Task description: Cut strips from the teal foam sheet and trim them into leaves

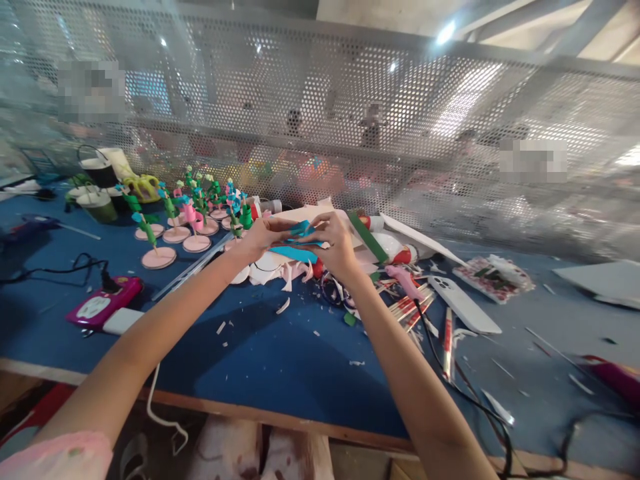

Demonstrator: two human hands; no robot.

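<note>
Both hands are raised over the far middle of the blue table, fingers pinched close together. My left hand (261,239) and my right hand (334,241) hold a small piece of bright blue craft paper (302,230) between them, the fingertips covering part of it. Just below the fingers is a larger blue strip (295,254); whether it is joined to the held piece I cannot tell. To the left stand several small craft-paper flowers (189,212) with green stems on round pink bases (159,258).
A pink glue gun (404,281) with a black cord, a white phone (465,305) and several red-and-white sticks (448,337) lie on the right. A magenta power strip (105,301) sits on the left. Scraps litter the table. A perforated metal screen (330,160) closes the back.
</note>
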